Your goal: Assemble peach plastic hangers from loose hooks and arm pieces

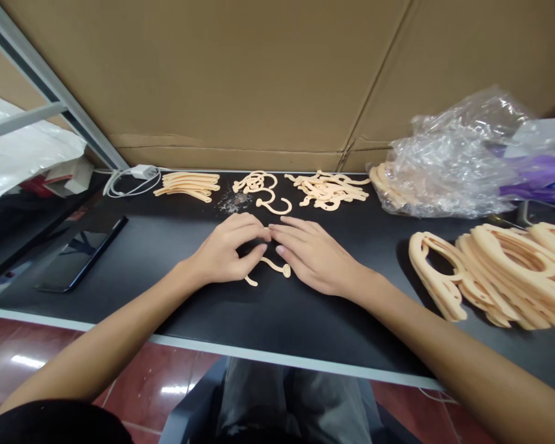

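Note:
My left hand (229, 253) and my right hand (314, 253) meet fingertip to fingertip over the middle of the black table (268, 314). Between and under them lies a small peach plastic hook piece (274, 267), partly hidden by the fingers. The left thumb and fingers curl down onto it in a loose pinch. The right hand's fingers lie stretched out flat, touching the piece's far end. Behind the hands are three small piles: curved strips (189, 184), loose hooks (261, 188) and mixed small parts (328, 190).
A row of peach hanger bodies (499, 271) lies at the right. A crumpled clear plastic bag (448, 166) holds more parts. A dark phone (81, 254) rests at the left, a white charger and cable (136, 176) behind it. A cardboard wall (259, 80) backs the table.

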